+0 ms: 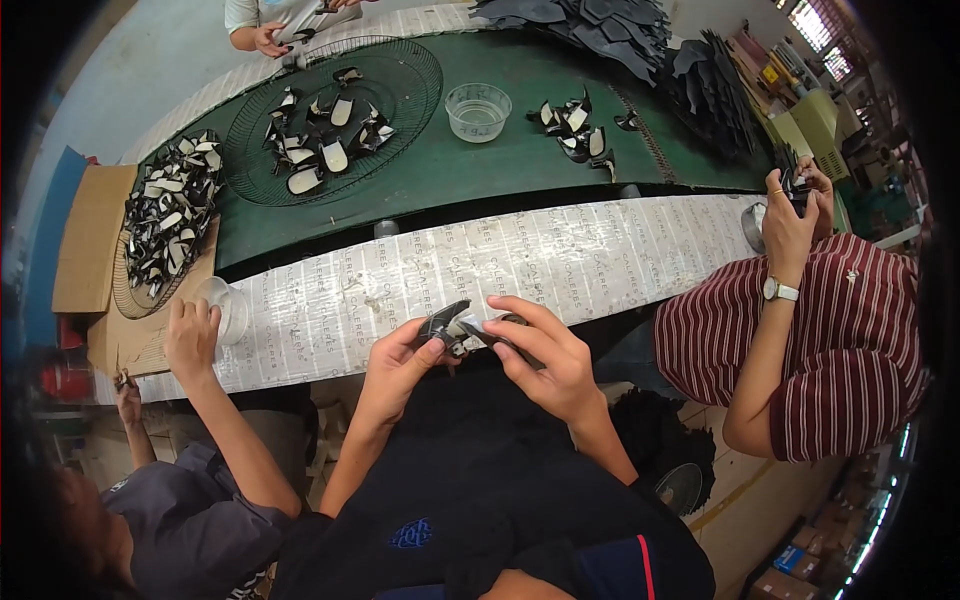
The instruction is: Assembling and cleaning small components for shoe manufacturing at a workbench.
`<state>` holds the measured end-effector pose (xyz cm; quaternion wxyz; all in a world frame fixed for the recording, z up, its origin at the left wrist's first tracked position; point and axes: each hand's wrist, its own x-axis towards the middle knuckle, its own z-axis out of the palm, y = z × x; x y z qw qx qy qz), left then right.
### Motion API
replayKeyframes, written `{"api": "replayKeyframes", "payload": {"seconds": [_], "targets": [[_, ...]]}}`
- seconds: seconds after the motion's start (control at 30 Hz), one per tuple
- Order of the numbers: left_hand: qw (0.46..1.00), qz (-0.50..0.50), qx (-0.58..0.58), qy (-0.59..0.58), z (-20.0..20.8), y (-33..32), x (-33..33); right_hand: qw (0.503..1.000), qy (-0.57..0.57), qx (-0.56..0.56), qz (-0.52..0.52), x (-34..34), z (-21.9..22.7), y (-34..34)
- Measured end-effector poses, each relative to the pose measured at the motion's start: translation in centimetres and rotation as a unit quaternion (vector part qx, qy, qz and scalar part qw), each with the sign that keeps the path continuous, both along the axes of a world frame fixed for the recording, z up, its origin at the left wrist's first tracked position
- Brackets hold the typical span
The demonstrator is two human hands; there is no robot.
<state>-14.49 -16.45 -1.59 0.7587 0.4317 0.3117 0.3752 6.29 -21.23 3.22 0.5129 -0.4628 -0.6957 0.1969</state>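
Observation:
My left hand pinches a glossy black shoe heel with a pale inner face, just above the near edge of the work surface. Thumb and fingers press on its sides. Close on the right, my right hand is closed on a slim dark thing whose kind I cannot make out. Its end meets the pale part of the heel. My right index finger stretches out above it.
A paper-covered ledge runs in front of me, before a green table. On the table are a wire tray of heels, a clear bowl and black sheet pieces. Co-workers sit left and right; another is across.

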Motion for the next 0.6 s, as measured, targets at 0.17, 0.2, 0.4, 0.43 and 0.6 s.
{"api": "replayKeyframes", "payload": {"seconds": [0.17, 0.2, 0.4, 0.43, 0.6], "targets": [[1.000, 0.002, 0.010, 0.020, 0.0, 0.0, 0.2, 1.000, -0.012, 0.003, 0.017, -0.4, -0.1, 0.2], [1.000, 0.001, 0.012, 0.021, 0.1, 0.0, 0.2, 0.999, -0.011, -0.007, 0.033, -0.4, -0.2, 0.2], [0.999, 0.012, 0.004, 0.030, 0.1, 0.1, 0.4, 0.998, -0.057, 0.027, 0.009, -0.7, -0.9, 0.8], [0.999, 0.014, 0.002, 0.034, 0.2, 0.1, 0.5, 0.996, -0.074, 0.051, -0.015, -0.7, -1.0, 0.8], [0.999, 0.006, 0.002, 0.036, -0.1, 0.3, 0.4, 0.990, -0.107, 0.056, -0.067, -0.9, -0.9, 0.7]]}}
